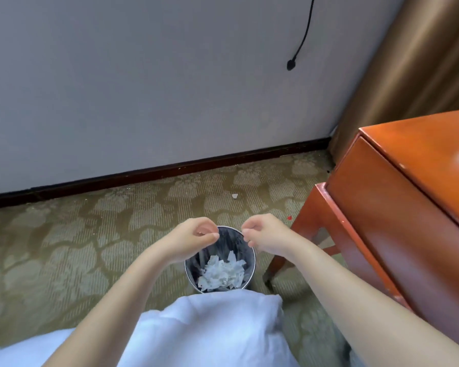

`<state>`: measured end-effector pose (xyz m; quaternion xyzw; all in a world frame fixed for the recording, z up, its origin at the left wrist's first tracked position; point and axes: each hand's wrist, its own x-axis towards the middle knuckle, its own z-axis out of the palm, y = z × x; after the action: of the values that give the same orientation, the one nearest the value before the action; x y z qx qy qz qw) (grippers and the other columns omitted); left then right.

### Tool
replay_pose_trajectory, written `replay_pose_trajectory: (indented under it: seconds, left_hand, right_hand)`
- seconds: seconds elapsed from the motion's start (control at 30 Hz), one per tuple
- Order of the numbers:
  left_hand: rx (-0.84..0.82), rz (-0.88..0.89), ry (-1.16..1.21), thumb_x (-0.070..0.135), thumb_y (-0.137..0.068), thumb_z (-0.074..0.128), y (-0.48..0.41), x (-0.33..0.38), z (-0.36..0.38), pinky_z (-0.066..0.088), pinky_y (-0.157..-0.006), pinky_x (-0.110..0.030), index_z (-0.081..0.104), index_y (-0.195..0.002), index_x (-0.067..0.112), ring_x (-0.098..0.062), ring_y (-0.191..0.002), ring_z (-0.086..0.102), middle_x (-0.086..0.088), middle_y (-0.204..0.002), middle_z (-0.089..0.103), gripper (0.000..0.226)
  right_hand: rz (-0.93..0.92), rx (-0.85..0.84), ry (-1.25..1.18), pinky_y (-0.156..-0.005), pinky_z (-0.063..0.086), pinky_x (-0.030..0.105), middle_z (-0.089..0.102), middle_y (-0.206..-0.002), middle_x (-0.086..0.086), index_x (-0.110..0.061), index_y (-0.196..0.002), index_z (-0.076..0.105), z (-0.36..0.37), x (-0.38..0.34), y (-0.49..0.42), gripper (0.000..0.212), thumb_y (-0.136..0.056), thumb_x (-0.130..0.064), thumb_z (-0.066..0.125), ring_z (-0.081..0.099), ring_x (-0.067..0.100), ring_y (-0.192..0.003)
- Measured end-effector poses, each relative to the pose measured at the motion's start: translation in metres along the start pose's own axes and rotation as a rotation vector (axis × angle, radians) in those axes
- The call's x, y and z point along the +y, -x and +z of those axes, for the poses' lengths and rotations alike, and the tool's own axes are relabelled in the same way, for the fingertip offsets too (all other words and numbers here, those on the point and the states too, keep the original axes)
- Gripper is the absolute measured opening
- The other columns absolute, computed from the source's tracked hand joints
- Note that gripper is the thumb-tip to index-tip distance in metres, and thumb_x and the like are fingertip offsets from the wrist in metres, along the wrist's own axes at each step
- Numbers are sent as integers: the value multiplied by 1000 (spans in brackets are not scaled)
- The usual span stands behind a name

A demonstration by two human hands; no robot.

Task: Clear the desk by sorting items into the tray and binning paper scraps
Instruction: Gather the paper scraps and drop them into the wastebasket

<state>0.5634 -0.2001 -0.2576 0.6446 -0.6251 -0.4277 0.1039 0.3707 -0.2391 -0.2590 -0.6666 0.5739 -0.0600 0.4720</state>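
Here, left hand (194, 238) and right hand (266, 234) curl above one bin (229, 241).

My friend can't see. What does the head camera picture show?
The left hand and right hand hover, fingers curled, over a round bin of white paper scraps. A stray scrap lies on the carpet near an orange desk.
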Motion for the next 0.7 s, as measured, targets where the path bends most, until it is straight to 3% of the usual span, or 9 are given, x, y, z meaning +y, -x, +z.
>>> replay_pose_trajectory:
  seconds: [0.17, 0.37, 0.7]
  left_hand:
    - [-55, 98, -213, 41, -93, 49, 52, 67, -41, 43, -98, -28, 59, -112, 29, -5, -109, 56, 14, -115, 60, 25]
    - [-2, 235, -304, 42, -92, 48, 108, 139, -64, 45, -97, -30, 59, -108, 32, -3, -109, 56, 21, -105, 60, 21]
    - [-26, 558, -340, 40, -92, 49, 153, 255, -28, 46, -100, -33, 61, -106, 34, 1, -103, 60, 19, -109, 64, 19]
  right_hand:
    - [-144, 99, 153, -68, 47, 24, 66, -85, 0, -22, -92, 64, -39, -55, 55, 13, -92, -23, 51, 65, 17, -83]
    - [-275, 265, 190, -80, 56, 34, 70, -95, 2, -17, -104, 66, -100, -100, 138, 20, -92, -21, 51, 69, 12, -84]
    - [-196, 456, 399, -76, 59, 27, 66, -86, -12, -32, -101, 63, -184, -53, 286, 11, -92, -30, 56, 65, 10, -84]
